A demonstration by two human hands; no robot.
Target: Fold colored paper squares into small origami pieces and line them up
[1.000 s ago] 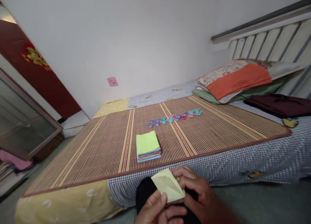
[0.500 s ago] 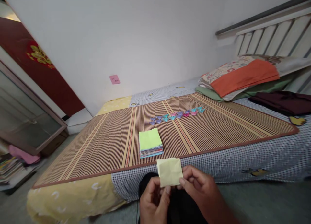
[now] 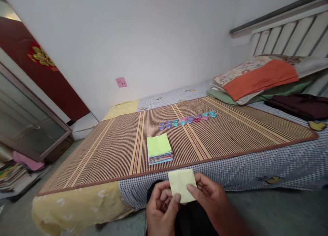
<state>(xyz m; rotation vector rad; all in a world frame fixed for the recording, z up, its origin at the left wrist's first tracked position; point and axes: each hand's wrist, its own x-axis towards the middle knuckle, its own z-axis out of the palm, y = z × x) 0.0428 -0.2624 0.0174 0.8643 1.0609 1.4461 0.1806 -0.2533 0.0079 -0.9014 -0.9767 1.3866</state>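
Pink wall note (image 3: pixel 121 82) (writing illegible); bottom edge crops wrists.

1 head-worn view, forward and down, close over hands, bed (image 3: pixel 256 167) beyond.

Bed (image 3: pixel 256 171) with a striped mat (image 3: pixel 107 154) spread over it.
Just beyond the hands, a paper stack (image 3: pixel 159 153) lies on the mat near its front edge. Farther out, a row of small folded pieces (image 3: pixel 187 119) runs across the mat. Far off to the right, pillows (image 3: pixel 256 80) and a dark cloth (image 3: pixel 299 106) lie on the bed.
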